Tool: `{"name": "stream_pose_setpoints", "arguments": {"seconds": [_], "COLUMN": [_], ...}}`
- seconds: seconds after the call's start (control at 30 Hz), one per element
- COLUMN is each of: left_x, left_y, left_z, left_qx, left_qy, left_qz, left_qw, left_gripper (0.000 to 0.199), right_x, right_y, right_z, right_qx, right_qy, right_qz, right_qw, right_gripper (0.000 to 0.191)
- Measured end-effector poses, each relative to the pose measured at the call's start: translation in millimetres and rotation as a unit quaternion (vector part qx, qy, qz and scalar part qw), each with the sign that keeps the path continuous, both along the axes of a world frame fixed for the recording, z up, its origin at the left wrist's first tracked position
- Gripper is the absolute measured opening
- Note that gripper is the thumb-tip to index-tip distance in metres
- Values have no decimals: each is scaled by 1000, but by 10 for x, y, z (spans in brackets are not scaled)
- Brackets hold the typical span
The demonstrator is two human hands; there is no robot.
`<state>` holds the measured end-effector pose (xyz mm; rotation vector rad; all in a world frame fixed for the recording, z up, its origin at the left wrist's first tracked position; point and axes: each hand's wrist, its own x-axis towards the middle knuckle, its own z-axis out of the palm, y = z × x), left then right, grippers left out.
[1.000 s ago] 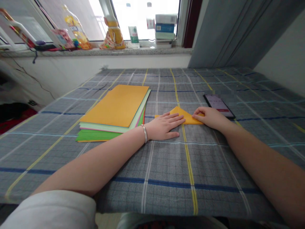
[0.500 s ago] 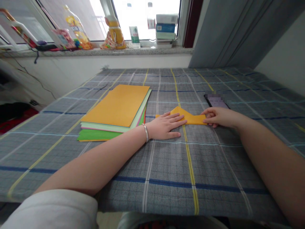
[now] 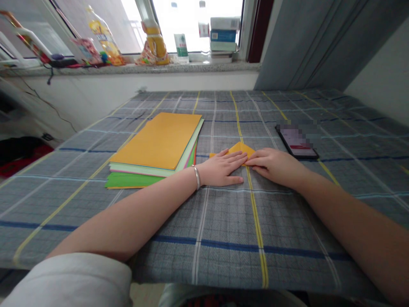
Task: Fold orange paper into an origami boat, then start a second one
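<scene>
A folded piece of orange paper [image 3: 242,147] lies on the checked tablecloth, its peaked upper part showing between my hands and a short bit of its left end sticking out. My left hand [image 3: 220,169], with a silver bracelet at the wrist, is laid flat over the paper's left part with fingers spread. Close against those fingertips, my right hand [image 3: 271,164] has its thumb and fingers pinched together at the paper's lower edge. The right end of the paper is hidden beneath my right hand.
To the left lies a stack of coloured paper [image 3: 159,140], orange on top. A phone [image 3: 297,141] rests beyond my right hand. Bottles, boxes and packets line the windowsill [image 3: 191,68] past the table [image 3: 230,221].
My right hand has slid left along the paper, from its right end to beside my left fingertips. More of the phone shows. My left hand stays in place.
</scene>
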<state>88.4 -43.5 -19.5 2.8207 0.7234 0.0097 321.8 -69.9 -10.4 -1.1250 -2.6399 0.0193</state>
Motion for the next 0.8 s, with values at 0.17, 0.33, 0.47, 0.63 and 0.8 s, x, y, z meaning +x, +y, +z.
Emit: {"name": "stream_pose_setpoints", "arguments": {"seconds": [0.17,0.33,0.47,0.63,0.8], "left_x": [-4,-28,-30,-28,-40], "left_y": [4,-10,-17,-14,7], "left_z": [4,16,28,47,33], "left_qx": [-14,-16,-7,6,10], "left_qy": [-13,-34,-30,-13,-1], "left_qz": [5,8,-7,-16,-19], "left_qw": [1000,999,999,1000,1000], "left_gripper": [73,68,64,47,50], "right_x": [-23,-17,-36,-60,-40], "right_y": [-13,-30,-58,-66,-57], "right_z": [-38,-25,-10,20,78], "right_qx": [15,34,54,79,82], "right_qy": [-22,-44,-89,-129,-147], "right_qz": [-2,-5,12,19,11], "right_qw": [1000,998,994,988,986], "right_gripper": [30,31,35,30,20]}}
